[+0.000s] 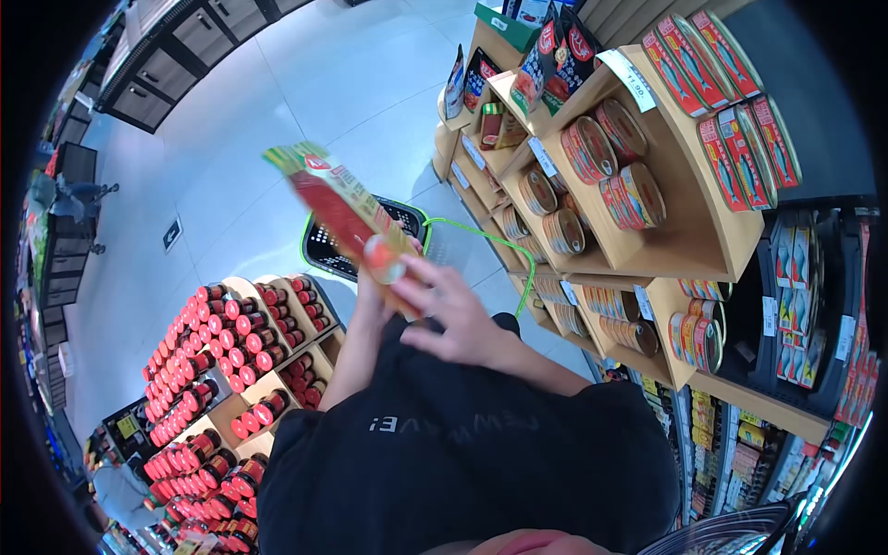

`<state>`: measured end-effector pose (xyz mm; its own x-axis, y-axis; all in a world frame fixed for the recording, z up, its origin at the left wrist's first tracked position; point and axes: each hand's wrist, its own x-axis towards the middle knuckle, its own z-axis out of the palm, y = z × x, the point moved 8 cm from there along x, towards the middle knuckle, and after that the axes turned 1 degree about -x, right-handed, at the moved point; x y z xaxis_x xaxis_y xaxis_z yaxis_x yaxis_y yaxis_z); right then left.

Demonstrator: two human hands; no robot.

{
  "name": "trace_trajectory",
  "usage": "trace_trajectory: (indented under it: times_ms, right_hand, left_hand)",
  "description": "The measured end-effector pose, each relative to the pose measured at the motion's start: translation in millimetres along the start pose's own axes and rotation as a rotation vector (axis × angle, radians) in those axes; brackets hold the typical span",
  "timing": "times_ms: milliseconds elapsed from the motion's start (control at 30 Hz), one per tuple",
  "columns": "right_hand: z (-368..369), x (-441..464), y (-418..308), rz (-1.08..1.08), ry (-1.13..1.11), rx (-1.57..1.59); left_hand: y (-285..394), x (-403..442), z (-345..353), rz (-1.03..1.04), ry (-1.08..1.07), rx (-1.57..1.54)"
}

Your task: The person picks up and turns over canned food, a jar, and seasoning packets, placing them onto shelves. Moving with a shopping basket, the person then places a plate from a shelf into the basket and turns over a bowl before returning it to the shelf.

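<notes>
A long, flat red and green food packet (pixel 347 217), blurred by motion, is tilted up and to the left in front of me. My left hand (pixel 372 301) is closed around its lower part from behind, fingers largely hidden. Across the packet's lower end lie the fingers of my right hand (pixel 449 310), gripping it from the front. Beyond and below the packet, a black shopping basket (pixel 321 248) with a green rim and a long green handle is partly covered by it.
Wooden shelves (pixel 689 236) on the right carry round and oval cans and pouches with price tags. At left, a stand (pixel 268 384) holds rows of red-lidded jars (pixel 217 324). Dark cabinets (pixel 176 69) line the far side. Other people (pixel 125 490) appear at the left edge.
</notes>
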<state>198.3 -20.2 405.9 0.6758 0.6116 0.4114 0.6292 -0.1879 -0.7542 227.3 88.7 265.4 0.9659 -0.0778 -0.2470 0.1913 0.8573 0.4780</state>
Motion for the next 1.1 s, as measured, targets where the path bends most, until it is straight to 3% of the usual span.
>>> trace_trajectory:
  times_ms: [33, 167, 233, 367, 500, 567, 600, 633, 700, 767, 833, 900, 967, 1000, 1100]
  right_hand:
    - [14.2, -1.2, -12.1, -0.052, -0.099, 0.03]
    - [50.5, -7.8, -36.5, -0.186, -0.29, -0.006]
    - [52.0, -11.7, -34.4, -0.179, -0.296, 0.026]
    - [52.2, -12.2, -29.6, -0.159, -0.285, 0.095]
    - [51.0, -13.8, -23.1, -0.142, -0.278, 0.122]
    - [51.4, -18.1, -15.1, -0.139, -0.263, 0.114]
    - [48.8, -19.6, -11.2, -0.131, -0.244, 0.108]
    - [45.8, -21.1, -10.4, -0.128, -0.243, 0.095]
    - [27.5, -22.7, 7.6, 0.1, -0.059, 0.352]
    - [28.1, -30.3, 24.2, 0.132, -0.021, 0.393]
    - [23.6, -37.7, 52.0, 0.343, 0.098, 0.46]
    - [28.0, -44.0, 78.3, 0.464, 0.031, 0.471]
    - [26.3, -58.4, 113.9, 0.74, 0.188, 0.675]
    - [22.0, -56.3, 115.6, 0.707, 0.226, 0.633]
    - [18.9, -63.0, 121.6, 0.668, 0.12, 0.463]
  left_hand:
    - [0.0, -1.4, 10.2, -0.049, -0.245, -0.166]
    - [-36.3, 9.3, -3.2, -0.271, -0.313, -0.355]
    - [-37.0, 1.5, 16.6, -0.303, -0.59, -0.368]
    - [-42.1, -5.9, 22.2, -0.423, -0.638, -0.339]
    - [-34.6, -4.3, 27.0, -0.378, -0.757, -0.326]
    - [-34.8, -1.9, 11.4, -0.388, -0.662, -0.344]
    - [-26.8, 3.1, -4.9, -0.224, -0.356, -0.335]
    - [-23.6, 11.7, -23.9, -0.166, -0.389, -0.193]
    - [4.8, 8.0, -72.6, 0.124, 0.191, 0.196]
    - [48.2, -4.9, -43.1, 0.219, 0.12, 0.455]
    - [68.7, -8.8, -40.9, 0.234, 0.144, 0.788]
    - [70.9, -12.5, -40.5, 0.257, 0.184, 1.022]
    - [65.0, -17.2, -45.6, 0.233, 0.206, 1.188]
    - [61.0, -19.5, -48.4, 0.207, 0.227, 1.362]
    - [45.4, -28.6, -58.7, 0.155, 0.218, 1.296]
